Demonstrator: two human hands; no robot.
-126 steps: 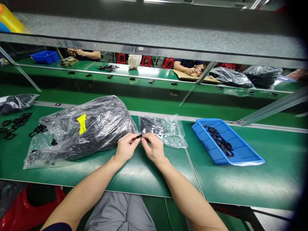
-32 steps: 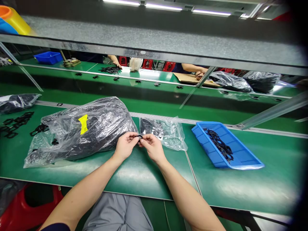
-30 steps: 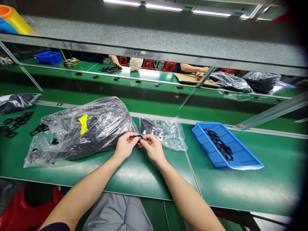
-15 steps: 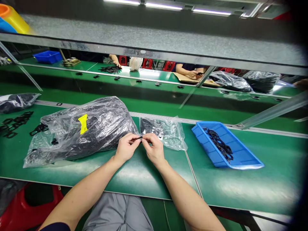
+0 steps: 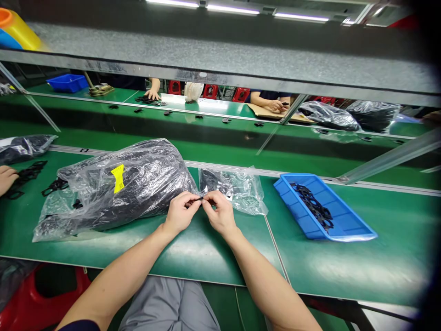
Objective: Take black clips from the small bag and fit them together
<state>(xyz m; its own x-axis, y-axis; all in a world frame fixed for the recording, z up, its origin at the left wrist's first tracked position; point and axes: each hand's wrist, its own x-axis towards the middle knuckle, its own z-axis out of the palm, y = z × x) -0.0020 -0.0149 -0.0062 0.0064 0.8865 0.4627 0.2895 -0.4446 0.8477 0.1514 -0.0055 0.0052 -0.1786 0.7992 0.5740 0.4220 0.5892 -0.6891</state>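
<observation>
Between the fingertips of both hands is a small black part [image 5: 201, 198], mostly covered by the fingers. My left hand [image 5: 180, 212] pinches it from one side, and my right hand [image 5: 220, 212] pinches it from the other. Just left of them lies a large clear plastic bag [image 5: 151, 179] full of black parts, with a yellow label [image 5: 118, 178]. Behind my right hand is a smaller clear bag [image 5: 246, 191] with dark parts inside. Off to the right, a blue tray [image 5: 347, 216] holds several black frame-like parts [image 5: 313, 207].
Another person's hand [image 5: 7, 179] rests by loose black parts [image 5: 29, 174] at the left edge. Beyond the green bench [image 5: 234, 250], black pieces line a strip before two people at work. A slanted metal post [image 5: 389, 158] stands at right; a red stool [image 5: 41, 294] is below left.
Another person's hand has come in at the left edge, at the loose parts. Across the bench, a co-worker's hand has shifted left over a black pile. My hands hold nearly still.
</observation>
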